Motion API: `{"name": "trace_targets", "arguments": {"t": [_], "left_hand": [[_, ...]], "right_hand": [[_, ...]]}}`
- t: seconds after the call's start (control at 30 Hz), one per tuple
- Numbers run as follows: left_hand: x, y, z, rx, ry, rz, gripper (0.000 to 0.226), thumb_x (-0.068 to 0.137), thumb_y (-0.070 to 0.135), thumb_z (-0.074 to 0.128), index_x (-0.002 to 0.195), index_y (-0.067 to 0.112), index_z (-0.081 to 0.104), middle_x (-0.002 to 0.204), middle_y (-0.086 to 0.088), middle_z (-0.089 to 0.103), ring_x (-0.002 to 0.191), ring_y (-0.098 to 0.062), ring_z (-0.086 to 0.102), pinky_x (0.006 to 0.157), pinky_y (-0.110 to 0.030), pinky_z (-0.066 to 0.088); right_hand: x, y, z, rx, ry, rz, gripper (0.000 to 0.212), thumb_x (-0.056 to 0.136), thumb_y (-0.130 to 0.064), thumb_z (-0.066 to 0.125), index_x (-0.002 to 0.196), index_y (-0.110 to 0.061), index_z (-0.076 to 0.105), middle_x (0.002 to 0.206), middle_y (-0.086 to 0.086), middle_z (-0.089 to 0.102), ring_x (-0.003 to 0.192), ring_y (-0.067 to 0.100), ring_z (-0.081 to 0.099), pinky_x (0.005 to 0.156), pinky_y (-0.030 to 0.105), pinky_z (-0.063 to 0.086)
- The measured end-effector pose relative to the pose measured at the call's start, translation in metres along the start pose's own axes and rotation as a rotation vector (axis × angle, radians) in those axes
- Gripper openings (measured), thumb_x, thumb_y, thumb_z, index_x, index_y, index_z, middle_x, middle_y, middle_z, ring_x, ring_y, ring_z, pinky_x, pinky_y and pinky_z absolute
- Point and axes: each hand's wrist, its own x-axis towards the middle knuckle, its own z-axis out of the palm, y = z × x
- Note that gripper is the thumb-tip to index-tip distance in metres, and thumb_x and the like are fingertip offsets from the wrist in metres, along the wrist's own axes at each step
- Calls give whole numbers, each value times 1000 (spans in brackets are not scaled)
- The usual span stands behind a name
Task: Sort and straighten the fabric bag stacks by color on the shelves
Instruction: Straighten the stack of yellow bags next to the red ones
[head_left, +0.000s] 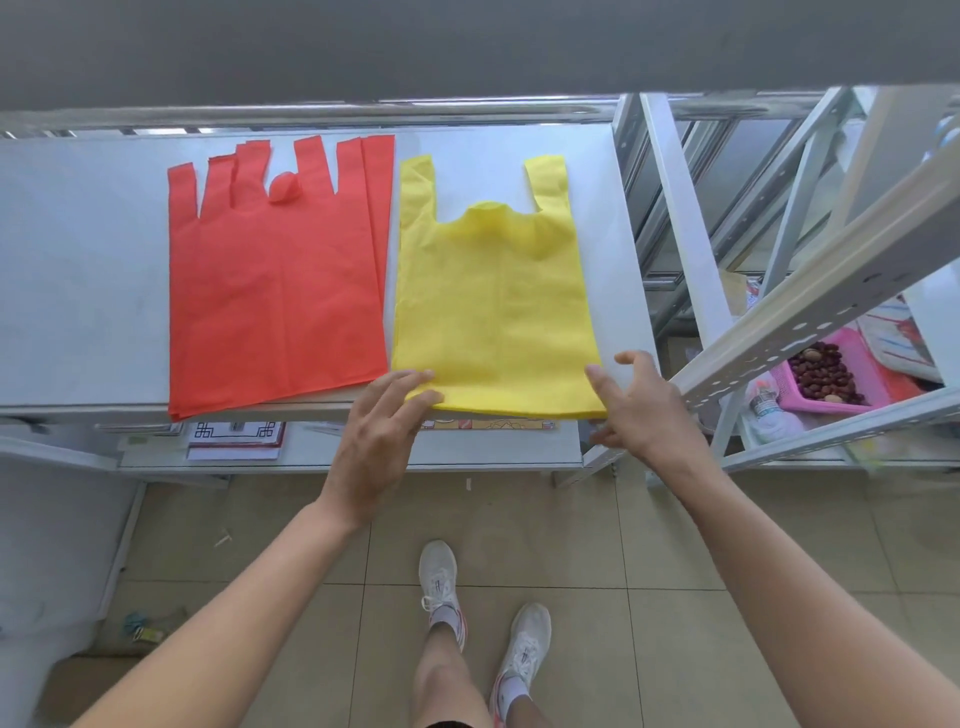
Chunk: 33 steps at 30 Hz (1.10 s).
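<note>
Yellow fabric bag stack (493, 312) is lying on white metal shelf (78, 260), long axis running away. Left hand (379, 441) is pressing flat on its near-left corner; right hand (644, 410), fingers spread, is hovering at near-right corner.

White shelf (78, 291); red stack (275, 301); yellow stack (493, 312)

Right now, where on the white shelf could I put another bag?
Left of the red stack, the shelf is bare. Crowded: the yellow stack lies close beside it, with left hand and right hand at its front corners.
</note>
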Motion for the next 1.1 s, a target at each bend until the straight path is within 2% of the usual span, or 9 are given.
{"name": "trace_targets", "arguments": {"t": [0.2, 0.3, 0.47, 0.57, 0.63, 0.7, 0.83, 0.93, 1.1], "left_hand": [[-13, 6, -8, -141, 88, -376, 39, 98, -1, 64, 133, 16, 67, 138, -5, 56, 130, -23, 51, 110, -43, 46], [5, 13, -20, -340, 179, -560, 32, 106, 17, 57, 137, 24, 59, 130, 3, 61, 118, -12, 59, 98, -30, 51], [51, 2, -26, -702, 19, -1008, 33, 105, 35, 40, 138, 29, 45, 117, -6, 68, 106, -33, 67, 93, -56, 56], [93, -12, -29, -674, -104, -1025, 44, 103, 26, 54, 145, 15, 43, 125, -6, 61, 108, -26, 60, 89, -36, 50], [123, -27, -27, -654, -199, -1002, 54, 96, 30, 64, 142, 7, 48, 134, -5, 57, 114, -22, 57, 91, -31, 45], [151, -41, -19, -687, -238, -985, 60, 94, 28, 68, 142, -2, 50, 135, -8, 58, 123, -28, 58, 96, -33, 47], [202, -62, -6, -727, -177, -977, 65, 93, 19, 72, 145, -9, 45, 139, -18, 58, 126, -34, 59, 107, -47, 51], [233, -88, 6, -741, -132, -969, 68, 85, 19, 77, 142, -6, 47, 134, -21, 61, 118, -36, 65, 101, -53, 56], [279, -113, 20, -772, -44, -929, 74, 79, 26, 88, 136, -3, 50, 123, -13, 62, 108, -31, 66, 94, -48, 59]], "right_hand": [[11, 3, 7, 270, 39, -14, 35, 94, -27, 68, 128, -24, 61, 102, 8, 77, 96, 24, 74, 84, 43, 63], [16, -1, 6, 290, -58, 58, 24, 95, -20, 65, 119, -18, 68, 111, 7, 76, 99, 25, 75, 82, 42, 65], [33, -9, 3, 255, -48, 104, 36, 89, -29, 68, 124, -20, 65, 115, 5, 74, 101, 26, 74, 93, 51, 61], [44, -18, 4, 229, -6, 126, 48, 91, -30, 68, 136, -18, 60, 117, 5, 71, 103, 23, 72, 92, 48, 61], [53, -32, 8, 219, -3, 102, 31, 93, -26, 62, 124, -20, 62, 104, 4, 70, 92, 21, 69, 84, 44, 61], [66, -47, 12, 220, 11, 51, 10, 91, -15, 48, 91, -21, 56, 76, 1, 54, 67, 20, 51, 62, 36, 45], [103, -79, 14, 246, 70, 10, 13, 69, -13, 40, 69, -23, 33, 67, 0, 30, 60, 18, 27, 58, 36, 20], [140, -99, 16, 227, 120, 7, 3, 77, -21, 46, 79, -21, 44, 72, 2, 38, 61, 20, 34, 56, 34, 24], [201, -135, 14, 222, 204, -79, 33, 99, -30, 61, 122, -9, 52, 96, 5, 52, 75, 18, 50, 61, 30, 38]]}}
